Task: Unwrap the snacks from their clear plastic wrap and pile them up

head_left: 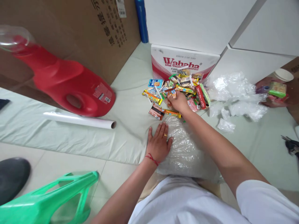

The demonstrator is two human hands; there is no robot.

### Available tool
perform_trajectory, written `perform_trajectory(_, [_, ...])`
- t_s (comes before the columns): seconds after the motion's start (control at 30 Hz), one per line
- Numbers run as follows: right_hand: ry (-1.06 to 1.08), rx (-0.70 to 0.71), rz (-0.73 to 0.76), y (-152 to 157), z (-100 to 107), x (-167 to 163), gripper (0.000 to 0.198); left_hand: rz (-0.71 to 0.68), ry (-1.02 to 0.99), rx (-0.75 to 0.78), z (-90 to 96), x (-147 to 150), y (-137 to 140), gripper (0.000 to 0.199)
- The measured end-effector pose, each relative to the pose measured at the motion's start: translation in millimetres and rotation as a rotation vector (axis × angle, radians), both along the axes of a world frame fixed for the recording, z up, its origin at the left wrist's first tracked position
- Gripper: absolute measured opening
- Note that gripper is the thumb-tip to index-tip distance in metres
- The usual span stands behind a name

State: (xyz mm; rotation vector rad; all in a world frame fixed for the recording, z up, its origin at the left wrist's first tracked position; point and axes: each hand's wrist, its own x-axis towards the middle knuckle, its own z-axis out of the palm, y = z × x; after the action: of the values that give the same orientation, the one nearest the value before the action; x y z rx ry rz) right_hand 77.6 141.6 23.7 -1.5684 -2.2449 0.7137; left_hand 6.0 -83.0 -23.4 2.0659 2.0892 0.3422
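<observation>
My left hand [159, 142] lies flat with its fingers stretched out, partly on the cloth and partly at the left edge of a clear plastic bag [184, 146]. Farther forward, my right hand [179, 101] reaches into a pile of small wrapped snacks [185, 81], its fingers closed on an orange snack packet [172, 93]. Around it lie a blue packet [155, 82], a yellow wrapped bar [152, 96], a brown packet [156, 112] and a red packet [201, 96]. The undersides of the right fingers are hidden.
Behind the pile stands a Wahaha carton [184, 60]. Crumpled clear plastic bags [233, 90] and a jar [275, 84] are to the right, with black-handled pliers [291, 145] nearer. A red jug [77, 84], a white roll [79, 120] and a green stool [53, 193] occupy the left.
</observation>
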Motion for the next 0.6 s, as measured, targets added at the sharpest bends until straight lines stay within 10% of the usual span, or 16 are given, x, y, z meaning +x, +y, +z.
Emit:
perform_trajectory(0.23, [-0.141,0.019,0.43,-51.3,9.9,-18.1,0.048,0.005,-0.022,0.001,-3.0,-1.2,0.4,0.06])
perform_trajectory(0.6, [-0.178,0.062,0.21,-83.7,2.0,-42.2,0.043,-0.005,-0.053,-0.009,2.6,-0.8,1.3,0.047])
